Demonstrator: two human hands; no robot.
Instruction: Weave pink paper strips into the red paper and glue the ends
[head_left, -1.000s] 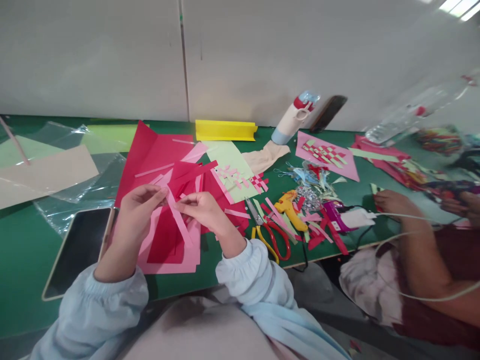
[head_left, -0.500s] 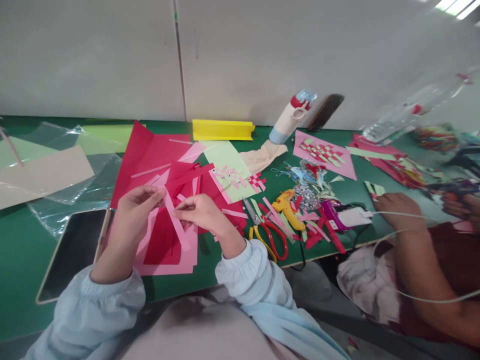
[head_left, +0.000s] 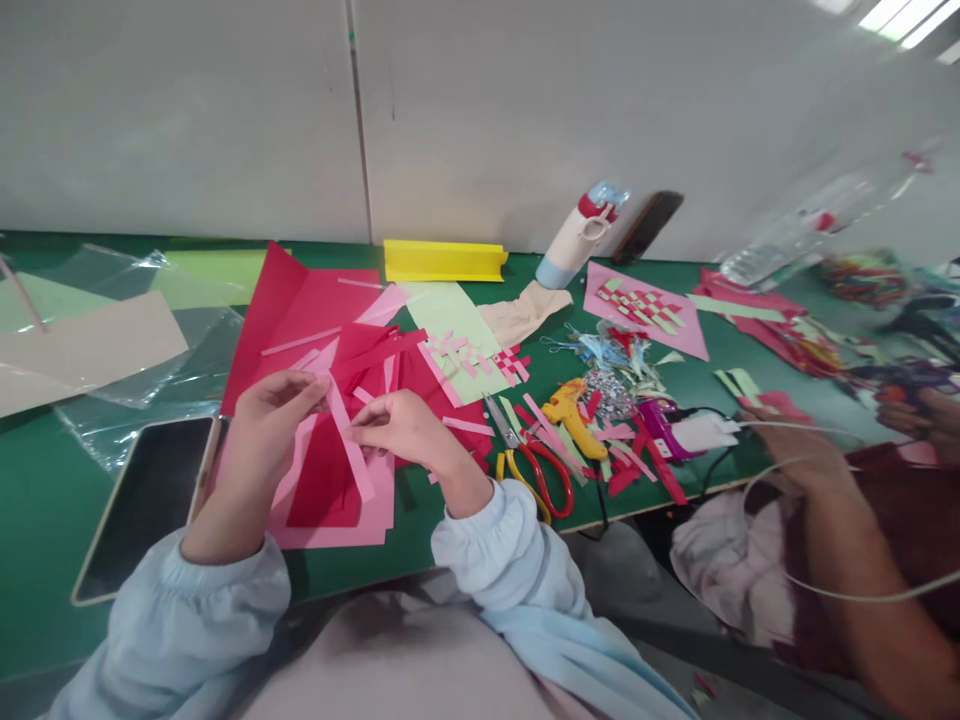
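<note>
A light pink paper strip (head_left: 355, 462) slants down between my two hands. My left hand (head_left: 276, 415) pinches its upper end between thumb and fingers. My right hand (head_left: 397, 425) is closed at the strip's right edge, thumb and forefinger pressed together on it. Under the hands lie pink paper sheets (head_left: 375, 530) with a dark red paper piece (head_left: 319, 495) on top. Behind them rests a folded red sheet (head_left: 300, 300) with loose pink strips on it. A pale green sheet (head_left: 457, 310) with woven pink pieces lies just beyond my right hand.
Scissors (head_left: 536, 465), a yellow glue gun (head_left: 577, 420) and paper scraps lie to the right. A phone (head_left: 146, 510) and plastic sleeves (head_left: 195, 360) are at left. A bottle (head_left: 577, 240) stands near the wall. A co-worker's hand (head_left: 787, 440) is at the far right.
My hands and the pink strip stay almost in place. At the right, the co-worker's hand has shifted slightly, and a pink-red piece now shows beside it.
</note>
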